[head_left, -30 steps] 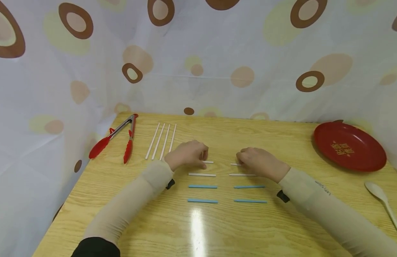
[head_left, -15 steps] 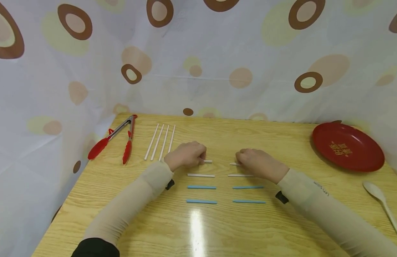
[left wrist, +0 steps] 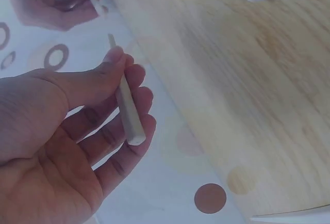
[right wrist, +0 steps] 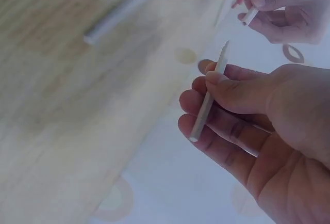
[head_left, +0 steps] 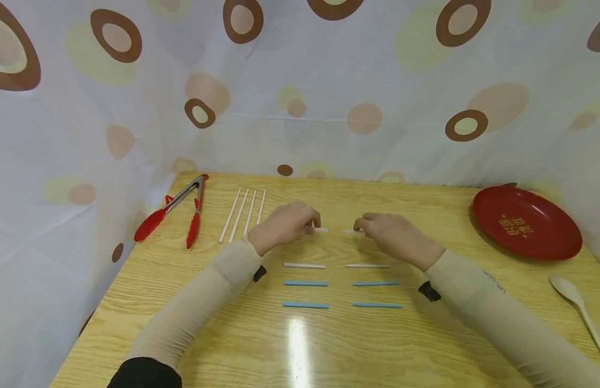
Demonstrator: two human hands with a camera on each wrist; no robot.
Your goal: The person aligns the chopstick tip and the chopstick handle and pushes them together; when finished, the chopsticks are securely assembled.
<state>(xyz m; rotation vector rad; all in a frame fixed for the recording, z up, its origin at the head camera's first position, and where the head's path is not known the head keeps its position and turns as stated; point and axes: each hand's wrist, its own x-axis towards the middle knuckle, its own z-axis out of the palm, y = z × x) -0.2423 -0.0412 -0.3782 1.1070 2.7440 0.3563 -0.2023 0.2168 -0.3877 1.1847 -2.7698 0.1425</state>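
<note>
My left hand (head_left: 286, 225) pinches a short, square-sided white stick (left wrist: 129, 111) between thumb and fingers, raised off the table. Opposite it, my right hand (head_left: 398, 238) pinches a thinner, tapering white stick (right wrist: 204, 111), also raised. In the head view the two held sticks face each other across a gap. Nearer me on the table lie a short white stick (head_left: 304, 265) at left and a thinner white one (head_left: 367, 265) at right. Below these come two rows of short blue sticks, such as the left one (head_left: 305, 283) and the right one (head_left: 376, 283).
Several long white sticks (head_left: 229, 216) lie side by side at the back left. Beyond them are red-tipped tongs (head_left: 151, 224), spread apart. A red plate (head_left: 537, 215) stands at the back right, with a pale spoon (head_left: 566, 288) in front of it. A patterned curtain (head_left: 324, 145) borders the table.
Both hands have lifted from the table and moved slightly away from me, each bringing up a short white stick from the farthest row. The other sticks stay where they were.
</note>
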